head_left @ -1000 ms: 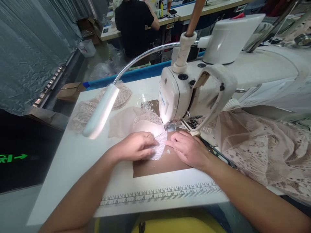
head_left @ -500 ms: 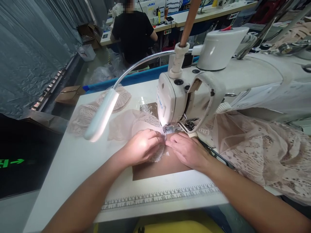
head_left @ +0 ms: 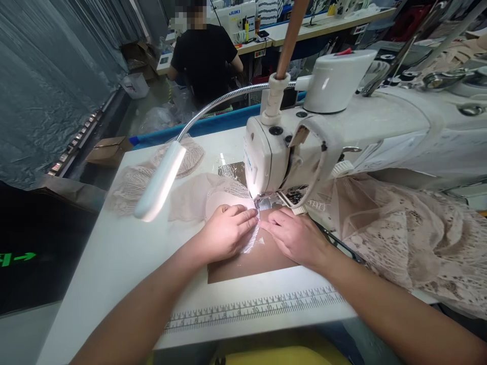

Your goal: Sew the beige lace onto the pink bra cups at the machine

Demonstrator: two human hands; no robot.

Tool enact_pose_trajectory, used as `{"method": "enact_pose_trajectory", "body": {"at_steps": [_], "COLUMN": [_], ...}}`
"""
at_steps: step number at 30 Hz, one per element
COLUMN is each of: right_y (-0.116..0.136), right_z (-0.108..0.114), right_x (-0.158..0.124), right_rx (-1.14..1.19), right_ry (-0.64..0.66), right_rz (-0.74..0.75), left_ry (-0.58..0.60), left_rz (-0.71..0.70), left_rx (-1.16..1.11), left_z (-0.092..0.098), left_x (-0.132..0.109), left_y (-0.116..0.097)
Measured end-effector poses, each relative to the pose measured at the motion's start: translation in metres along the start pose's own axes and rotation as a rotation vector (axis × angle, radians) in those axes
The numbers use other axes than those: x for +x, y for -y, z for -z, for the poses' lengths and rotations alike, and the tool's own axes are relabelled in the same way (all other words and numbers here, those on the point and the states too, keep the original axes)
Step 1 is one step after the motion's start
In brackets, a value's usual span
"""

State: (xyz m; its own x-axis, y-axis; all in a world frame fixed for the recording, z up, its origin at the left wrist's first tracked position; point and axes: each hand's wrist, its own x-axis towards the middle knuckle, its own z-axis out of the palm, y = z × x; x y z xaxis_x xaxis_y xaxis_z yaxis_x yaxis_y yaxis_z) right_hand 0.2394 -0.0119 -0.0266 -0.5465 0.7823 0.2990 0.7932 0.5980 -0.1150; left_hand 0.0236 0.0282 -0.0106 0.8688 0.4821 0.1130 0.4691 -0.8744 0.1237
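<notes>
A pale pink bra cup (head_left: pixel 220 199) with lace lies under the needle end of a white sewing machine (head_left: pixel 262 152). My left hand (head_left: pixel 228 230) is on its near left side, fingers bent over the fabric and close together, holding it; the thumb is hidden. A whitish edge strip (head_left: pixel 251 242) of the piece runs toward me from the needle. Just right of the needle, my right hand (head_left: pixel 291 233) has its fingertips pinched at that edge. Both hands rest over a brown sheet (head_left: pixel 243 268) on the white table (head_left: pixel 114 263).
A lit lamp (head_left: pixel 162 182) on a bendy neck hangs over the left side, above more lace pieces (head_left: pixel 131 187). Lace fabric (head_left: pixel 411 238) is heaped on the right. A ruler strip (head_left: pixel 258 309) runs along the front edge. Ahead, a person in black (head_left: pixel 203 56) sits at another table.
My left fingers have straightened somewhat and lie flatter over the cup. The whitish edge strip shows more clearly between my hands. My right hand has barely moved.
</notes>
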Motion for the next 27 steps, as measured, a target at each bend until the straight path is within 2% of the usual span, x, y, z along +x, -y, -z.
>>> {"method": "enact_pose_trajectory", "body": {"at_steps": [7,13,21,27], "right_y": [0.003,0.002,-0.010,-0.012], "right_z": [0.004,0.002,-0.002,-0.007], "right_x": [0.006,0.008,-0.002,-0.007], "right_rx": [-0.071,-0.071,0.154,0.210], "right_ry": [0.009,0.004,-0.002,0.014], "right_rz": [-0.123,-0.180,0.063,0.138], "left_ry": [0.023,0.013,-0.078,-0.120], "left_rz": [0.089,0.097,0.009,0.003], "left_rx": [0.021,0.029,-0.110,-0.216], "left_z": [0.003,0.001,-0.002,-0.006], "left_x": [0.005,0.004,-0.006,-0.008], "left_y": [-0.006,-0.003,0.006,0.007]}}
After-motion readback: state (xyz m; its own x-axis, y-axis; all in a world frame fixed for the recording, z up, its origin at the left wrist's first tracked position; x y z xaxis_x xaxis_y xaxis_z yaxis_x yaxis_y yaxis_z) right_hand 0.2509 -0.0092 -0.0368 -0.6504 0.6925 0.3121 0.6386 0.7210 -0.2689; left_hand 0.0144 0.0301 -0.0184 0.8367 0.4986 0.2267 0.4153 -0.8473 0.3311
